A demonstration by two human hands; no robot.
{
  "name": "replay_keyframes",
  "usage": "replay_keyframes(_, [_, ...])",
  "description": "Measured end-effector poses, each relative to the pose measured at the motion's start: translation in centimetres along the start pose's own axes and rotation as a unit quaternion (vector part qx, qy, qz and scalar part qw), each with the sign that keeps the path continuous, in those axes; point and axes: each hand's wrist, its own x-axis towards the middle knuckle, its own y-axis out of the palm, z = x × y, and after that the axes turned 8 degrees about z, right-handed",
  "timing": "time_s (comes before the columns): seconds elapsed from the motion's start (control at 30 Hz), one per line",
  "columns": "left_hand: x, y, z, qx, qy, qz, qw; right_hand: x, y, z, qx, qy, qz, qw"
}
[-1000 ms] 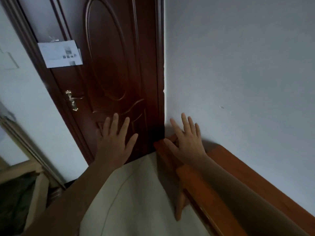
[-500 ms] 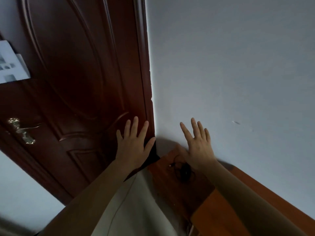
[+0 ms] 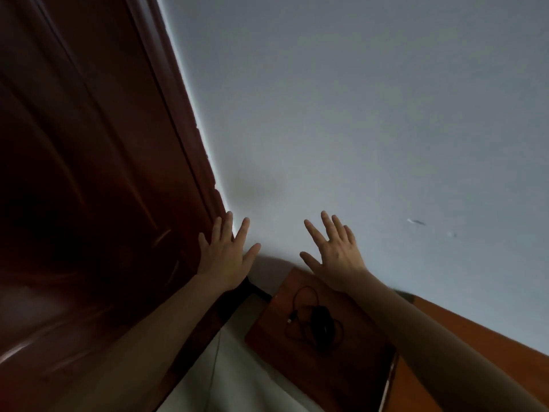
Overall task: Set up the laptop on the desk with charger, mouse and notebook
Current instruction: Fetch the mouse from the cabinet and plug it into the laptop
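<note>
- Far left: dark reddish-brown panelled wooden door [image 3: 89, 173] w/ its frame edge running diagonally down to the corner; dim, slightly blurred.
- Left hand [image 3: 224, 254] – raised, palm away, fingers [image 3: 228, 226] spread wide and straight, gripping nothing. Seen over the door frame's lower edge, fingertips at the seam w/ the wall; contact w/ either can't be told.
- Below the left forearm: pale cream floor or sheet surface [image 3: 237, 376], bottom centre – which one, can't tell.
- Centre: orange-brown wooden desk [image 3: 341, 367], its near-left corner beside the door, its long side running right along the wall.
- On that corner: small black wired mouse [image 3: 322, 324] w/ thin black cable [image 3: 303, 295] looped around it, plug end lying just left of the body. Sits below and between the two hands, apart from both.
- Right hand [image 3: 335, 254] – also raised and splayed flat, empty, above the desk's back edge, in front of the wall.
- Right and top: plain grey-white painted wall [image 3: 371, 114] w/ a small scuff mark [image 3: 416, 222] right of the right hand.
</note>
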Motion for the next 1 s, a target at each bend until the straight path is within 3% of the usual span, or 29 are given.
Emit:
replay_keyframes(0.17, [7.4, 3.4, 1.9, 0.019, 0.114, 0.034, 0.993, 0.5, 2.7, -1.3, -0.013, 0.114, 0.055, 0.992])
replay_keyframes(0.33, [12.4, 5.0, 1.7, 0.035, 0.223, 0.062, 0.972, -0.9, 3.9, -1.2, 0.023, 0.270, 0.078, 0.960])
replay_keyframes(0.57, [14.6, 9.8, -0.5, 0.011, 0.296, 0.159, 0.942, -2.9, 7.8, 0.2, 0.076, 0.364, 0.102, 0.923])
replay_keyframes(0.83, [15.3, 21.7, -2.6, -0.008, 0.273, 0.270, 0.923, -2.1, 18.7, -2.3, 0.197, 0.424, 0.103, 0.878])
replay_keyframes(1.0, [14.2, 29.4, -4.1, -0.107, 0.194, 0.344, 0.913, -3.3, 26.7, -4.1, 0.263, 0.495, 0.081, 0.824])
